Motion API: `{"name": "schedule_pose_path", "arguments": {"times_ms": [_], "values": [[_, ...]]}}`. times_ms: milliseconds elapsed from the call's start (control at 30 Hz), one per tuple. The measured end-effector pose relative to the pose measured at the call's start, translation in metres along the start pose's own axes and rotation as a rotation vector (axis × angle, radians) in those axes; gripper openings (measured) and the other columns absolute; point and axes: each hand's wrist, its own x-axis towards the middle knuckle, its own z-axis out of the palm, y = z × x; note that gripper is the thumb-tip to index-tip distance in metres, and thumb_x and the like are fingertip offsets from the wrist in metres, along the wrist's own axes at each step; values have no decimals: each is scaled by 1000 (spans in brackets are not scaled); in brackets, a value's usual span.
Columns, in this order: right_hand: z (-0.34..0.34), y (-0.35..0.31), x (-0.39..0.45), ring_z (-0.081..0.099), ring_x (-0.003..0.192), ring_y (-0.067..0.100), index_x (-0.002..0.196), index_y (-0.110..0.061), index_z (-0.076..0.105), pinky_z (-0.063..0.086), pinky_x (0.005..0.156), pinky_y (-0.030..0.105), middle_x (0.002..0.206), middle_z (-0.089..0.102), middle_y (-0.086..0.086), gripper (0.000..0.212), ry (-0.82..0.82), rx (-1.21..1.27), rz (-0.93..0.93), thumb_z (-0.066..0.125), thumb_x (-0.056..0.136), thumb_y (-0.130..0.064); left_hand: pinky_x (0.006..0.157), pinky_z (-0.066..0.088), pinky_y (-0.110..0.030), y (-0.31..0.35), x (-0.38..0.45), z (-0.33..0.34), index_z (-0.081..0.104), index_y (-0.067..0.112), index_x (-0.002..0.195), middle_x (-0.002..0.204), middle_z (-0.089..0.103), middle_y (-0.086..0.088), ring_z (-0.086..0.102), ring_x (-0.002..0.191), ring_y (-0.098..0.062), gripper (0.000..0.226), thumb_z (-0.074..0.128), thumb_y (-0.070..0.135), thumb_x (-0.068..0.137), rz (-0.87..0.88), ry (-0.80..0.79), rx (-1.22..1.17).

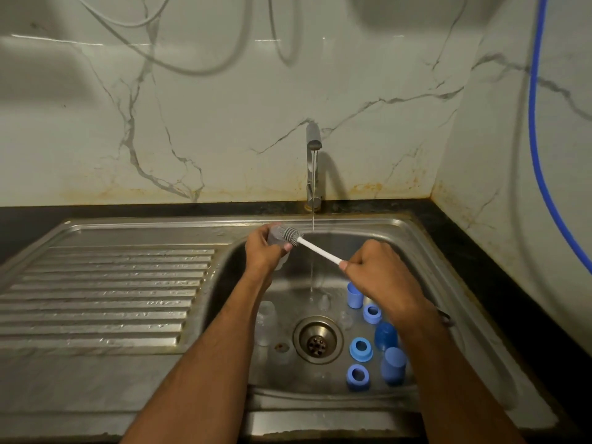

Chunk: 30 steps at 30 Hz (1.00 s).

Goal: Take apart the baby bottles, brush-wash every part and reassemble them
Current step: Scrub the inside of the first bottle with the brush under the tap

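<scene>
My left hand (263,251) holds a clear baby bottle (278,248) above the sink (224,270), fingers curled round its body, while my right hand (374,267) grips the end of the white handle of a bottle brush (307,243) whose grey ribbed head sits at the bottle's mouth. The bottle looks light, stiff plastic — probably slick when wet — so I judge a wrap round the middle safest. A thin stream from the tap (313,145) falls just beside the brush. Blue collars (361,348) and blue caps (393,363) lie in the basin right of the drain (317,339); more clear bottles (266,318) stand left of it — hard to make out, as are the clear teats near the stream. My fingers hide most of the held bottle.
</scene>
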Motion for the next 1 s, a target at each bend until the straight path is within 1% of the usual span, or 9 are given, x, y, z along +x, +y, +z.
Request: {"name": "schedule_pose_path", "arguments": {"times_ms": [133,267,367,433,500,633,700,833,1000], "values": [[-5,4,6,62,63,16,76,-16,68,58,68,40,65,62,0,25,65,-48,57,63,95,-32,98,55,-43,5,-1,-4,60,16,128,123,66,-4,62,116,-21,48,74,1,84,17,-5,-2],[4,0,1,53,58,12,77,-16,63,42,56,30,65,55,-1,26,37,-161,20,60,97,-32,100,53,-43,4,-3,-1,60,18,128,127,65,-5,59,119,-21,50,74,0,84,32,-13,18],[-4,5,0,55,57,13,76,-16,66,44,55,30,61,55,-1,30,67,-107,51,60,99,-35,100,53,-47,4,-3,-1,59,19,129,128,64,-5,59,120,-23,50,73,0,85,6,1,-14],[-8,3,-1,53,54,12,73,-17,67,39,53,27,57,54,-2,33,76,-45,49,60,100,-36,99,54,-44,4,-1,1,58,16,131,128,64,-6,59,120,-23,51,73,-1,85,-2,-4,-13],[-7,-3,-4,48,50,10,69,-18,62,35,51,25,54,51,-3,35,51,-58,12,60,100,-35,99,54,-39,5,0,3,58,15,130,126,65,-5,61,119,-21,52,74,-2,84,8,-18,3],[-3,-12,-4,42,49,9,64,-20,49,30,50,25,56,44,-4,39,34,-97,-5,60,100,-31,101,54,-44,-4,0,6,58,16,130,126,65,-5,61,118,-21,52,75,-1,83,21,-20,52],[-1,-10,-5,42,49,9,63,-20,49,30,49,25,56,44,-4,40,30,-94,-15,61,99,-31,102,53,-46,-7,0,4,58,16,131,127,65,-5,61,119,-22,54,76,-1,82,24,-10,58],[-8,0,-1,57,51,14,67,-17,64,46,53,29,52,57,-2,34,34,-51,31,63,97,-33,102,53,-44,-2,3,1,58,17,129,128,64,-5,59,120,-22,53,75,-1,82,17,-6,17],[0,-5,-2,53,52,12,70,-16,62,42,52,28,57,54,-1,33,41,-85,1,61,98,-32,98,56,-44,-8,-1,7,57,16,130,125,65,-6,62,116,-22,52,74,-1,84,44,-51,44]]}}
